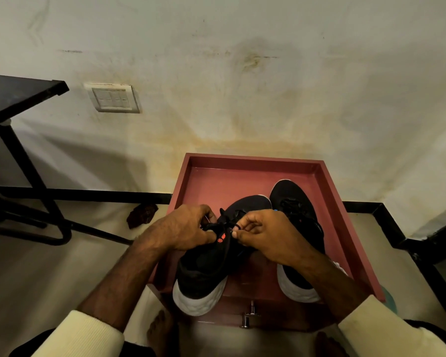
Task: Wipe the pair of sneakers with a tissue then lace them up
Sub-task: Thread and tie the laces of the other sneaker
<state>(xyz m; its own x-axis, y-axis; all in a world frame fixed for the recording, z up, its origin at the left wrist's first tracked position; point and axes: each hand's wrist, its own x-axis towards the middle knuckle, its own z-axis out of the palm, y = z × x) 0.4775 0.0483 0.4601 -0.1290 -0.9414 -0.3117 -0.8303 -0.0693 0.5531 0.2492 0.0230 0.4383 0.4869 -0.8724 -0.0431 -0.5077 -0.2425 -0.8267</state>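
1. Lace (pixel 223 214): mostly hidden inside left grip (pixel 188 228) and right grip (pixel 265 235).
2. Right sneaker (pixel 294 202): middle covered by forearm (pixel 319 276).
3. Table (pixel 16 96), upper left: cut by edge.
4. Tongue logo (pixel 222 238): unreadable.

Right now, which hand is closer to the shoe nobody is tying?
Right. The right hand sits just left of the other sneaker, pinching the lace; the left hand holds the lace farther left, across the sneaker being tied.

Dim warm light, soft shadows, wide-angle bending at edges
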